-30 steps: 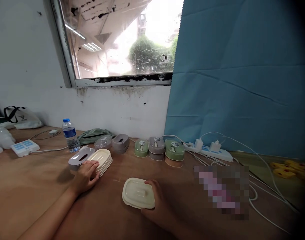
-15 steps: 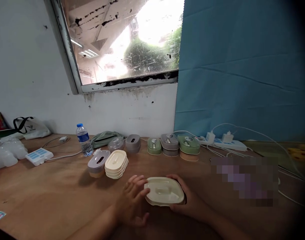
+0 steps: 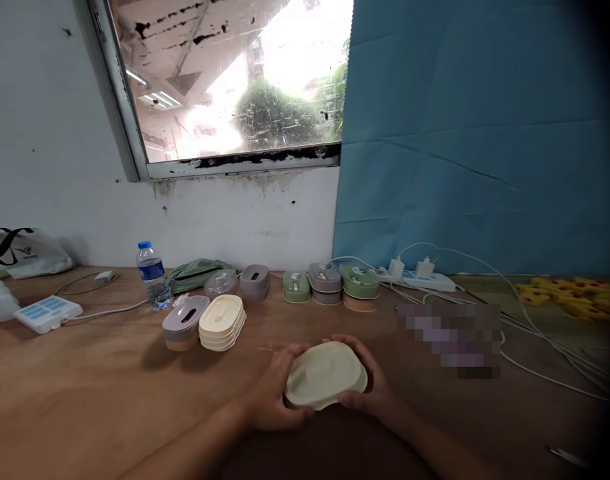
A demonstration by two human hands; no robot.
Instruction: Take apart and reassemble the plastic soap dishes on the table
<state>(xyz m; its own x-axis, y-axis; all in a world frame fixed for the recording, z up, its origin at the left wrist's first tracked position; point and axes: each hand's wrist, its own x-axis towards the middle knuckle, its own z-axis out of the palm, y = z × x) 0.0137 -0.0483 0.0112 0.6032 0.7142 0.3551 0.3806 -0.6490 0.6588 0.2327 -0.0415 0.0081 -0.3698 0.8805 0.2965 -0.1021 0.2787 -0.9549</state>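
Observation:
A cream plastic lid [image 3: 325,375], oval with rounded corners, is held low above the brown table between both my hands. My left hand [image 3: 275,390] is closed round its left end, thumb at the near edge. Round the right end wraps my right hand [image 3: 367,380], with its fingers on the far edge and its thumb in front. The lid's top is slightly blurred, and its underside is hidden. Farther off to the left stands a stack of similar cream lids [image 3: 221,321], beside a lilac-topped box [image 3: 185,320] with a slot in its lid.
Along the back stand green box [image 3: 361,283], grey box [image 3: 325,280], small green box [image 3: 296,288], slotted grey box [image 3: 255,283] and a water bottle [image 3: 155,277]. A power strip [image 3: 429,281] with cables lies right, a white device [image 3: 48,313] left. A pixelated patch hides something.
My left hand, spread beside the lid before, has closed on its left end. The lid has tilted and turned slightly. The whole view has shifted to the right.

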